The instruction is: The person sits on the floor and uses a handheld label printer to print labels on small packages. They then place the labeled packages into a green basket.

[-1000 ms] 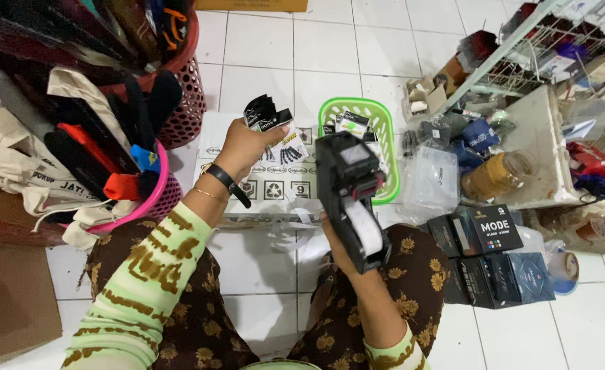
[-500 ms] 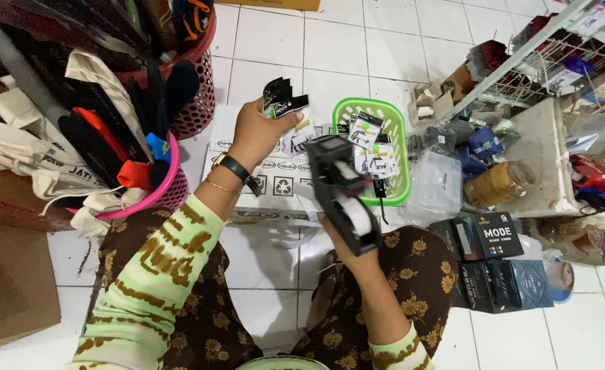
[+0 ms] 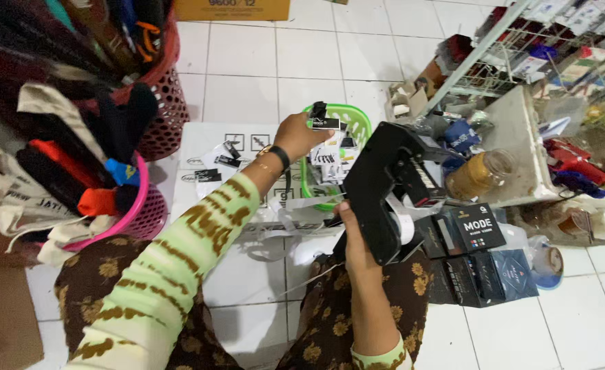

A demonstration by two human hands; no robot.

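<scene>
My left hand (image 3: 301,133) reaches over the green basket (image 3: 362,122) and pinches a small black-and-white packet (image 3: 323,120) above it. More such packets (image 3: 330,159) lie inside the basket. My right hand (image 3: 354,236) grips a black label gun (image 3: 393,188) by its handle, head tilted up to the right, with a white paper strip trailing from it. A few small black packets (image 3: 219,161) lie on the flat white cardboard box (image 3: 199,140) in front of my knees.
Red basket (image 3: 162,103) and pink basket (image 3: 134,209) full of cloth bags stand at left. Black boxes (image 3: 477,229) lie on the floor at right, beside a tape roll (image 3: 547,264). A wire rack (image 3: 521,48) and cluttered white shelf (image 3: 532,147) fill the right.
My left hand has moved right from above the white box to over the green basket, leaving a few packets on the box. The label gun has swung up and to the right.
</scene>
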